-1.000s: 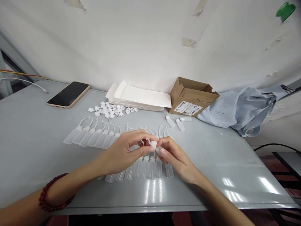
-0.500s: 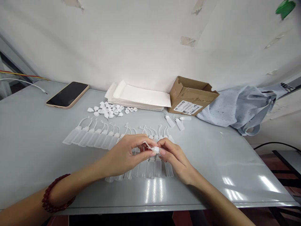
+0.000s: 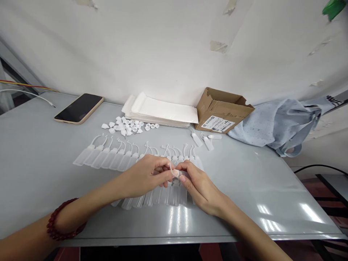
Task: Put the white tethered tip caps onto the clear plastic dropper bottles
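Observation:
My left hand [image 3: 145, 177] and my right hand [image 3: 197, 185] meet over the grey table [image 3: 35, 166], fingers pinched together on one small clear plastic dropper bottle [image 3: 175, 173] with a white cap and thin strap. A far row of the same bottles [image 3: 108, 157] lies side by side on the table. A nearer row of bottles [image 3: 160, 195] lies partly hidden under my hands. A red bead bracelet [image 3: 63, 221] is on my left wrist.
A heap of small white caps [image 3: 126, 127] lies behind the rows. A stack of white pouches [image 3: 163, 112], an open cardboard box [image 3: 221, 112], a phone [image 3: 78, 108], a pale blue cloth bag [image 3: 282, 123] and three loose bottles [image 3: 206, 139] sit near the wall.
Both hands have sunk lower and closer to the near row of bottles, keeping the pinched bottle between them. The white cap part now shows less between the fingers.

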`<state>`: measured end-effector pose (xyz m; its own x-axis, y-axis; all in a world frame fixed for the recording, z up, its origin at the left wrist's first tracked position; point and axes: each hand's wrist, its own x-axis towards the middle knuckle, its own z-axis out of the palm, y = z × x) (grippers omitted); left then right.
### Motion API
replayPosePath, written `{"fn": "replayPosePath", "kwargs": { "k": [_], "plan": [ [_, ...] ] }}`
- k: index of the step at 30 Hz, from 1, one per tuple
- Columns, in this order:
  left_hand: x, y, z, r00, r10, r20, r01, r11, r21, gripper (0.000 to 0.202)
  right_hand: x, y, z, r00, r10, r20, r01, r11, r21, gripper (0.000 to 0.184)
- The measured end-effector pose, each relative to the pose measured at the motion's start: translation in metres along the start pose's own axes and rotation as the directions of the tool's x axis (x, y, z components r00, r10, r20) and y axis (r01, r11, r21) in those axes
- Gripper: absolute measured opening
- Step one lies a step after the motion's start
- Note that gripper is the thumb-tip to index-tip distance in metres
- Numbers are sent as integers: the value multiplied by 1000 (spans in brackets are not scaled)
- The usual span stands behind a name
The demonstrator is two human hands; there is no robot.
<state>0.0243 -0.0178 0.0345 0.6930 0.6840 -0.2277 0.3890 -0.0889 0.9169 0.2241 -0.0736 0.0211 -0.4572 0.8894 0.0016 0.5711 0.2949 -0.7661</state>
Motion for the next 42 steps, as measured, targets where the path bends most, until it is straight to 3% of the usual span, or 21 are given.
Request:
{"fn": "replayPosePath", "kwargs": {
  "k": [6,9,11,15,18,20,22,25,28,30,34,39,42],
  "plan": [
    [2,-1,-2,998,-32,62,43,984,-174,29,3,3,2,998,-58,-12,57,993,-100,23],
    [1,-4,2,1000,-1,14,3,992,-129,27,4,2,3,999,-22,-38,20,999,-39,20],
    [1,-8,5,993,107,-51,-106,994,11,21,5,2,4,997,36,-66,-32,998,55,21],
    [2,-20,11,894,441,-72,-379,834,401,17,6,2,5,985,156,-70,-128,945,301,27],
    [4,-26,12,824,565,-42,-486,744,458,20,7,3,6,973,229,-18,-189,842,505,27],
    [4,-26,11,806,591,-42,-512,731,451,21,8,2,6,968,250,11,-212,797,565,26],
    [4,-23,10,816,575,-56,-504,756,419,20,7,0,5,972,235,1,-198,817,541,24],
    [2,-14,7,844,516,-144,-441,822,360,16,6,0,6,984,145,-108,-94,921,377,19],
    [-1,-5,6,816,445,-369,-327,882,340,15,5,4,8,965,-46,-259,67,995,73,10],
    [-3,-1,6,832,346,-435,-239,929,282,16,5,9,11,925,-204,-321,170,976,-133,10],
    [-3,3,9,961,117,-252,-97,991,91,34,9,16,14,837,-438,-327,311,874,-374,23],
    [-1,5,9,992,9,-123,-20,996,-85,36,12,15,15,803,-519,-294,372,821,-434,28],
    [-1,5,7,995,6,-100,-16,995,-98,34,12,15,16,803,-513,-304,369,827,-424,27]
  ]
}}
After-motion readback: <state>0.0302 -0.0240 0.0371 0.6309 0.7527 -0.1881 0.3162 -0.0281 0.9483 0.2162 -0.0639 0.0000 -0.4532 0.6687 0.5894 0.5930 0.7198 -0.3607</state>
